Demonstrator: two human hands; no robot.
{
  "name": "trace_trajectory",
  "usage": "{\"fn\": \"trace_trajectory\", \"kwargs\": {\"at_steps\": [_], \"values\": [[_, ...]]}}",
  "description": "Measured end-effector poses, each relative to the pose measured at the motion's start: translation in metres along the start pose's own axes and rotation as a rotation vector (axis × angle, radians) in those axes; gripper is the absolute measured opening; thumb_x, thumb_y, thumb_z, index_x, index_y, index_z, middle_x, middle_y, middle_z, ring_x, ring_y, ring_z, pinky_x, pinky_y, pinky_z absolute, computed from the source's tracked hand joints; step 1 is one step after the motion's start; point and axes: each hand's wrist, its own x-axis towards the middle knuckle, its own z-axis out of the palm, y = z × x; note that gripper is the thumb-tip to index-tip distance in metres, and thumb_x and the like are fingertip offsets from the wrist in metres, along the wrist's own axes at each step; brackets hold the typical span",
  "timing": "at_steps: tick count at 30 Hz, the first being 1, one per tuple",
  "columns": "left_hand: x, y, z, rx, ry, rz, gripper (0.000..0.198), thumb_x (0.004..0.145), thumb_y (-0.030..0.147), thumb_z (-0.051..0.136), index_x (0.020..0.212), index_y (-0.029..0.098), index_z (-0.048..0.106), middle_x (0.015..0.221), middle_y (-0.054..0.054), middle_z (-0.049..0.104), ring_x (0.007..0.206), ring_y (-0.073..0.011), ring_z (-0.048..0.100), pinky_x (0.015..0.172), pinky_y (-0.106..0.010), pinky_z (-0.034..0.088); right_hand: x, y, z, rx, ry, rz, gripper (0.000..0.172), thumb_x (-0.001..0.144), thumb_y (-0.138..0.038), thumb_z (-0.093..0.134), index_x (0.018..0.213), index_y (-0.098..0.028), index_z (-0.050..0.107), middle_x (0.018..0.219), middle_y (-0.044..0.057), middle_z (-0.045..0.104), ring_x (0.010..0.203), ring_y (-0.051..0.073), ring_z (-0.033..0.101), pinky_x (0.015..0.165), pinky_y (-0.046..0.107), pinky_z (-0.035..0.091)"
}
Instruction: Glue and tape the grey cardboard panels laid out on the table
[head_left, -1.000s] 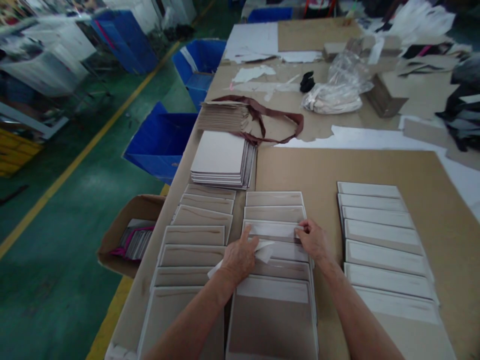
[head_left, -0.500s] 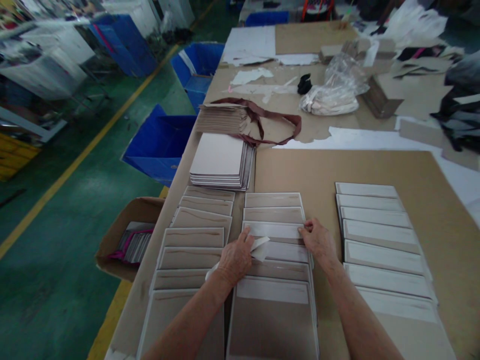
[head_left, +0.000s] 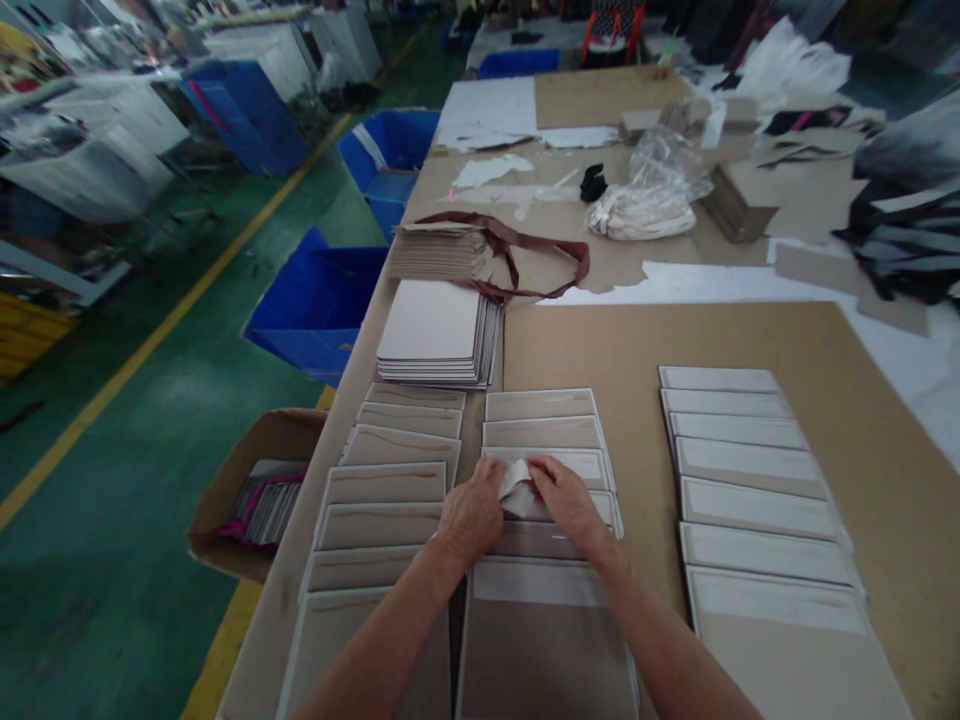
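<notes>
My left hand point(head_left: 472, 512) is closed on thin white strips point(head_left: 516, 482) that look like paper or tape backing. From the other side my right hand point(head_left: 571, 502) pinches at the same strips, its fingertips partly hidden. Both hands are over the middle column of overlapping grey-brown boards point(head_left: 544, 640). Some boards there have a white band point(head_left: 559, 460) along the top edge; others show bare brown. To the left lies another overlapping column of boards point(head_left: 386, 485) with wavy brown lines. A third column of boards point(head_left: 757, 490), each with a white band, lies at the right.
Behind the left column stands a stack of pale boards point(head_left: 427, 325), then a brown bundle point(head_left: 435, 255) with a dark red strap point(head_left: 551, 245). Blue bins point(head_left: 311, 310) and a cardboard box point(head_left: 255, 440) stand left of the table. Plastic bags point(head_left: 652, 190) lie farther back.
My right hand has moved left from the board's right edge to the white strips at my left hand. The view has shifted slightly.
</notes>
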Motion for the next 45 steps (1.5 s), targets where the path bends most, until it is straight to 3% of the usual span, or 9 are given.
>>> {"fn": "trace_trajectory", "kwargs": {"at_steps": [3,11,15,17,20,28,32,39,45], "values": [[0.000,0.000,-0.003,-0.019,0.017,0.001,0.054,0.076,0.005,0.046,0.126,0.026,0.042,0.137,-0.004,0.044,0.104,-0.0165,0.062,0.088,-0.027,0.050,0.005,0.011,-0.012,0.123,0.123,0.099,0.039,0.073,-0.046,0.059,0.099,-0.018,0.067,0.080,0.005,0.073,0.072,0.020,0.068,0.066,0.033,0.055],[-0.011,-0.002,-0.015,-0.199,0.141,-0.075,0.042,0.075,0.006,0.048,0.114,0.022,0.056,0.140,-0.005,0.045,0.100,-0.0180,0.063,0.088,-0.030,0.049,-0.017,0.016,-0.099,-0.058,0.578,0.083,0.041,0.065,-0.047,0.065,0.094,-0.018,0.064,0.095,0.009,0.069,0.091,0.024,0.063,0.083,0.036,0.048],[-0.022,0.008,-0.028,-0.733,0.226,-0.277,0.018,0.076,0.020,0.060,0.093,0.017,0.064,0.092,-0.005,0.065,0.081,-0.0177,0.062,0.072,-0.026,0.047,-0.039,-0.011,-0.069,0.047,0.271,0.008,0.040,0.074,-0.053,0.062,0.092,-0.018,0.067,0.089,0.007,0.069,0.084,0.022,0.061,0.075,0.033,0.048],[-0.025,0.018,-0.032,-1.182,0.071,-0.341,0.024,0.071,0.033,0.069,0.087,0.015,0.065,0.070,0.000,0.060,0.060,-0.0129,0.054,0.055,-0.022,0.040,-0.048,-0.028,-0.043,0.174,0.041,0.003,0.040,0.077,-0.055,0.062,0.092,-0.019,0.068,0.089,0.006,0.070,0.084,0.020,0.060,0.070,0.029,0.047],[-0.026,0.032,-0.031,-1.644,-0.097,-0.354,0.034,0.057,0.037,0.079,0.075,0.014,0.063,0.056,0.005,0.049,0.046,-0.0060,0.038,0.045,-0.019,0.028,-0.052,-0.047,-0.010,0.230,-0.104,0.011,0.035,0.074,-0.053,0.067,0.086,-0.019,0.068,0.081,0.003,0.069,0.072,0.016,0.056,0.063,0.025,0.042],[-0.029,0.048,-0.018,-1.609,-0.059,-0.403,0.036,0.059,0.041,0.079,0.076,0.013,0.065,0.054,0.004,0.054,0.044,-0.0065,0.044,0.042,-0.018,0.033,-0.036,-0.039,-0.004,0.155,-0.061,0.029,0.036,0.072,-0.049,0.069,0.058,-0.020,0.052,0.054,-0.006,0.048,0.055,0.012,0.042,0.057,0.025,0.034],[-0.030,0.042,-0.013,-1.726,-0.045,-0.503,0.044,0.067,0.048,0.075,0.090,0.012,0.068,0.073,-0.004,0.067,0.051,-0.0101,0.058,0.044,-0.019,0.044,-0.030,-0.036,-0.013,0.073,0.006,0.002,0.033,0.074,-0.050,0.066,0.060,-0.020,0.063,0.057,-0.004,0.054,0.058,0.013,0.045,0.060,0.025,0.036],[-0.023,0.048,-0.011,-1.839,0.126,-0.652,0.040,0.058,0.028,0.085,0.090,0.009,0.070,0.079,-0.009,0.072,0.056,-0.0136,0.064,0.053,-0.023,0.055,-0.030,-0.026,-0.007,0.273,0.181,0.060,0.032,0.069,-0.052,0.071,0.068,-0.020,0.068,0.057,-0.003,0.061,0.054,0.013,0.049,0.056,0.025,0.038],[-0.018,0.057,-0.004,-1.946,0.214,-0.688,0.046,0.051,0.026,0.088,0.090,0.009,0.071,0.076,-0.006,0.071,0.054,-0.0099,0.061,0.054,-0.021,0.054,-0.042,-0.019,0.011,0.512,0.069,0.112,0.029,0.064,-0.045,0.079,0.077,-0.020,0.071,0.071,-0.002,0.068,0.061,0.013,0.058,0.061,0.026,0.047]]}}
